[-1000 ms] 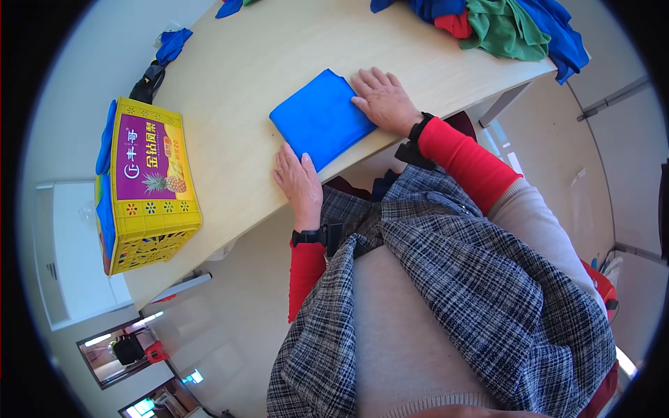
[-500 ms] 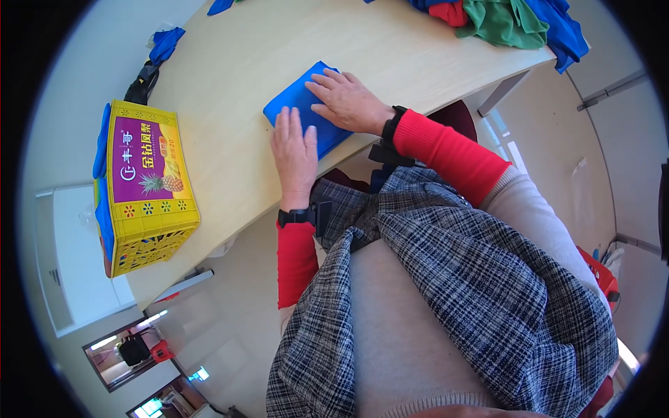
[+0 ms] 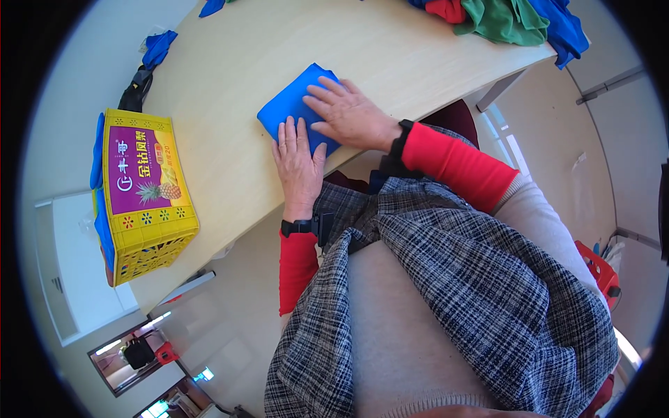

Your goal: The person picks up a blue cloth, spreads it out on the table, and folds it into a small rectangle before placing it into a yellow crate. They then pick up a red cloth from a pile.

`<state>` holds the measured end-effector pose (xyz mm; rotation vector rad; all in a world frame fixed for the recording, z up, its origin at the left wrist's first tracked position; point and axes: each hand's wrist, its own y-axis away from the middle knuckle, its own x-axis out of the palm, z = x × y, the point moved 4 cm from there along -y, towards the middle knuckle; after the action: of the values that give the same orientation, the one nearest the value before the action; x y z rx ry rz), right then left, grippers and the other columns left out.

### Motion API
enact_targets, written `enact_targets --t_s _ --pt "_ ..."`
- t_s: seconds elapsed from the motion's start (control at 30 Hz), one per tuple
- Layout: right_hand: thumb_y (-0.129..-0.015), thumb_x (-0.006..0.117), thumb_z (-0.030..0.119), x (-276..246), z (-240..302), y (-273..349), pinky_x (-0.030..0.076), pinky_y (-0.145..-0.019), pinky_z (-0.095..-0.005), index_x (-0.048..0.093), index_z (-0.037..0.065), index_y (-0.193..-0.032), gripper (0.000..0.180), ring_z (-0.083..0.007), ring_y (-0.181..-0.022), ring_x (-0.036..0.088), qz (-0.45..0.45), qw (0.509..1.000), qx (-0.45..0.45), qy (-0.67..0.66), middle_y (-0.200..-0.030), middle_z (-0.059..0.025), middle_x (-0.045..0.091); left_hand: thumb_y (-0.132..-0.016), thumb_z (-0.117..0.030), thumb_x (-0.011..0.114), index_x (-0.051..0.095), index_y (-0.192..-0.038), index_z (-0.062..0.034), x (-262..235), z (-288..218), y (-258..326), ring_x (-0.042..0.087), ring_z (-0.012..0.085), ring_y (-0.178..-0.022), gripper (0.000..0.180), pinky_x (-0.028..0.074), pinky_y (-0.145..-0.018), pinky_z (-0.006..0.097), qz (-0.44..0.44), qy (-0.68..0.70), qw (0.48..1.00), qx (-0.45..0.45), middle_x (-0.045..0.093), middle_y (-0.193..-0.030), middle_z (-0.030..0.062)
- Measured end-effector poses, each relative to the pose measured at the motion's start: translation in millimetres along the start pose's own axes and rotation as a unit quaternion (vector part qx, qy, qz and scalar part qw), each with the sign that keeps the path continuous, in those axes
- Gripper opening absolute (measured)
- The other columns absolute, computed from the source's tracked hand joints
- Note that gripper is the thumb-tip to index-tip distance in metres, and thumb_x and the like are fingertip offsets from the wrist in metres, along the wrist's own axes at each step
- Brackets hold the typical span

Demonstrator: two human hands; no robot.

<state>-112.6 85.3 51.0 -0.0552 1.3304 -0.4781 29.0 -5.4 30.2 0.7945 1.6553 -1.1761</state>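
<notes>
A folded blue cloth (image 3: 293,104) lies flat on the pale wooden table (image 3: 279,49), near its front edge. My left hand (image 3: 298,161) rests palm down across the cloth's near edge, fingers together and stretched out. My right hand (image 3: 352,117) lies flat on top of the cloth, fingers spread, pressing it down. Neither hand grips anything. Both arms wear red sleeves and a dark band at each wrist.
A yellow plastic crate (image 3: 143,195) with a purple panel on top stands at the table's left end, blue fabric hanging beside it. A heap of green, red and blue clothes (image 3: 509,17) lies at the far right. More blue cloth (image 3: 157,49) sits at the far left.
The blue cloth has become smaller and more compact. My right hand slid from its far right edge onto its top, and my left hand moved up from the table edge onto the cloth.
</notes>
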Motion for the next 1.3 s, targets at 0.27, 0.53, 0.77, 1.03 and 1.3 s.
enact_targets --t_s 0.27,0.53,0.77,1.03,1.3 --pt "-0.102 0.044 0.049 28.4 16.4 -24.8 0.024 -0.12 -0.0528 0.051 0.006 -0.145 0.061 -0.0354 -0.146 0.035 -0.048 0.999 -0.019 -0.013 -0.151 -0.0155 0.048 -0.099 -0.041 0.058 0.041 -0.151 -0.0008 -2.0 -10.5 3.2 0.029 0.036 -0.149 0.068 0.019 -0.123 0.053 0.019 -0.01 1.0 0.018 0.037 -0.159 0.019" --pt "-0.102 0.044 0.053 27.8 -10.3 -36.6 0.025 -0.121 -0.0488 0.048 0.007 -0.149 0.066 -0.0353 -0.147 0.034 -0.041 0.997 0.067 0.0 -0.155 -0.0147 0.044 -0.096 -0.037 0.062 0.038 -0.152 0.0003 -3.5 -8.3 10.5 0.029 0.0356 -0.149 0.071 0.02 -0.123 0.052 0.019 -0.002 0.999 0.028 0.036 -0.159 0.0183" --pt "-0.099 0.049 0.053 24.9 -24.0 -44.9 0.028 -0.119 -0.0503 0.049 0.006 -0.148 0.068 -0.0363 -0.145 0.035 0.016 0.992 0.115 -0.039 -0.154 -0.0146 0.044 -0.096 -0.033 0.063 0.039 -0.152 -0.0008 -10.0 -12.1 19.3 0.029 0.0351 -0.15 0.068 0.022 -0.122 0.052 0.002 0.024 1.0 0.016 0.035 -0.16 0.0172" --pt "-0.098 0.052 0.053 24.5 14.1 -4.4 0.024 -0.12 -0.0546 0.05 0.005 -0.146 0.068 -0.0397 -0.148 0.03 -0.062 0.992 0.105 0.021 -0.154 -0.0185 0.042 -0.097 -0.029 0.061 0.042 -0.152 -0.0076 -16.2 3.8 33.2 0.03 0.0331 -0.15 0.062 0.023 -0.121 0.052 0.029 -0.019 0.999 0.008 0.036 -0.161 0.0144" --pt "-0.097 0.052 0.055 21.6 20.2 4.6 0.02 -0.122 -0.0562 0.048 0.005 -0.148 0.071 -0.0392 -0.15 0.026 -0.018 0.995 0.097 0.004 -0.157 -0.019 0.039 -0.101 -0.024 0.051 0.042 -0.152 -0.0047 -15.4 7.8 33.4 0.027 0.036 -0.151 0.055 0.02 -0.123 0.049 0.036 0.038 0.998 0.028 0.035 -0.161 0.017"
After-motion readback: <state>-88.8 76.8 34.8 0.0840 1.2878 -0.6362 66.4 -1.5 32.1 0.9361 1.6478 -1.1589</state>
